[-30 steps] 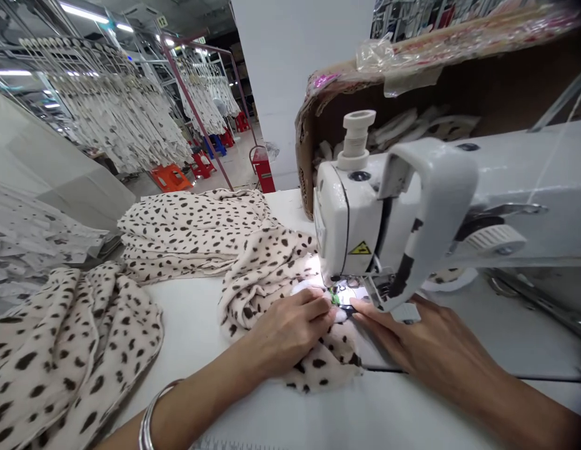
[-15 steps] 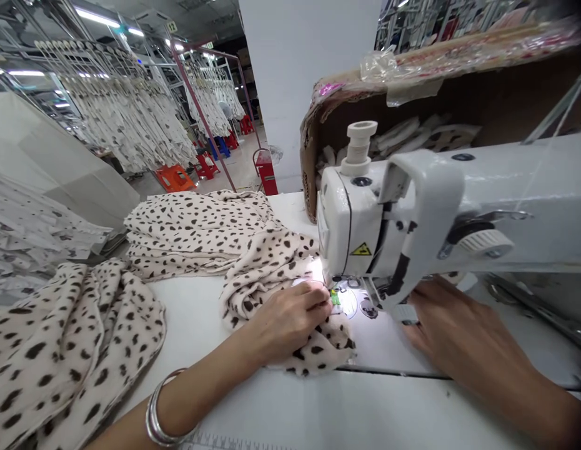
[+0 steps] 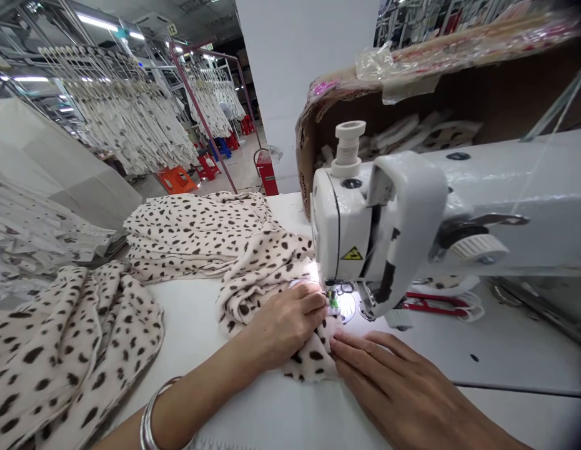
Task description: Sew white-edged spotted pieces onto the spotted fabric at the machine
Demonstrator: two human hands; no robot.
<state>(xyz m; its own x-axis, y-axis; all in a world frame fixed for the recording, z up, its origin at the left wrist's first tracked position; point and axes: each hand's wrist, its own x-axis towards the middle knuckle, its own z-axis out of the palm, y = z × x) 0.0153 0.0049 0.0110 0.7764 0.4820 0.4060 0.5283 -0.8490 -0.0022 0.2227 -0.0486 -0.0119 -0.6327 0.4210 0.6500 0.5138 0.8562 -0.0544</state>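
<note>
Under the lit needle area of a white sewing machine (image 3: 351, 225) lies the edge of a cream fleece fabric with dark spots (image 3: 313, 359). My left hand (image 3: 290, 322) is closed on this fabric, its fingertips pinching it just left of the green presser foot (image 3: 335, 301). My right hand (image 3: 384, 375) lies flat on the fabric's near right edge, fingers stretched out and close together, in front of the foot. The fabric's bunched part spreads behind my left hand. My fingertips hide part of its edge.
Folded spotted fabric (image 3: 197, 231) lies behind, and more spotted fabric (image 3: 75, 344) at the left. Red-handled snips (image 3: 435, 304) rest under the machine arm. A cardboard box (image 3: 307, 150) with fabric pieces stands behind the machine. A ruler scale (image 3: 215, 445) runs along the front.
My right hand has come from under the machine arm, leftward and nearer, onto the fabric edge. The red-handled snips are now visible. My left hand keeps its pinch almost in place.
</note>
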